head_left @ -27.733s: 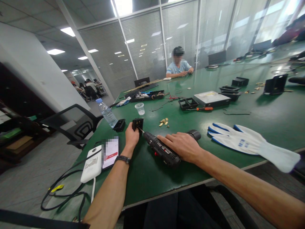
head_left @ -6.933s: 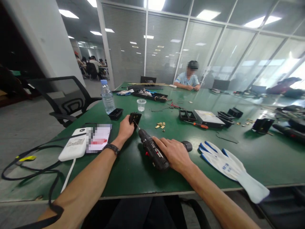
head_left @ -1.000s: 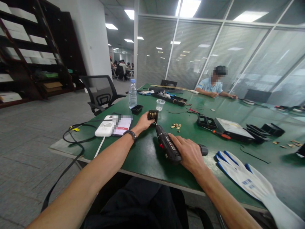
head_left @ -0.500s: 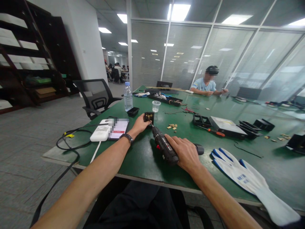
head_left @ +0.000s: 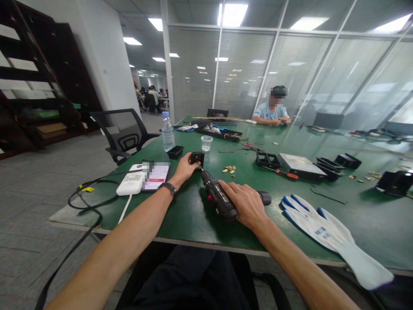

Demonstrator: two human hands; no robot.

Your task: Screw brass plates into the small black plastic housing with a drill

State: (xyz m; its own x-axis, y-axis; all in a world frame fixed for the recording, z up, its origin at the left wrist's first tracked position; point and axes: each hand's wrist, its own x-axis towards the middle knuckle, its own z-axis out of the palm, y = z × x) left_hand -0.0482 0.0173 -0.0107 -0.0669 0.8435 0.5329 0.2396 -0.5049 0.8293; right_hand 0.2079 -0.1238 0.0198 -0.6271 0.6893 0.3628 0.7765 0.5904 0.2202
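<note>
My left hand [head_left: 184, 168] grips a small black plastic box [head_left: 197, 158] with brass pieces in it, held over the green table. Wrapped round the handle of a black cordless screwdriver [head_left: 217, 196], my right hand [head_left: 245, 202] points the tool away from me. Its bit reaches the near side of the black box; the exact contact is too small to make out. To the right of the box lies a loose pile of small brass pieces [head_left: 229, 169]. A clear plastic cup [head_left: 207, 143] stands just behind the box.
Left on the table [head_left: 180, 228] are a water bottle [head_left: 167, 133], a black tray [head_left: 175, 151], a white power bank [head_left: 130, 180] and a phone [head_left: 156, 175]. Rightward lie a white-blue glove [head_left: 322, 230], an orange screwdriver [head_left: 290, 175] and black frames [head_left: 268, 159]. A person [head_left: 272, 110] sits across.
The view has swung slightly right, shifting everything leftward. The black box appears tilted differently, its brass pieces showing less. The person across has brought both hands together.
</note>
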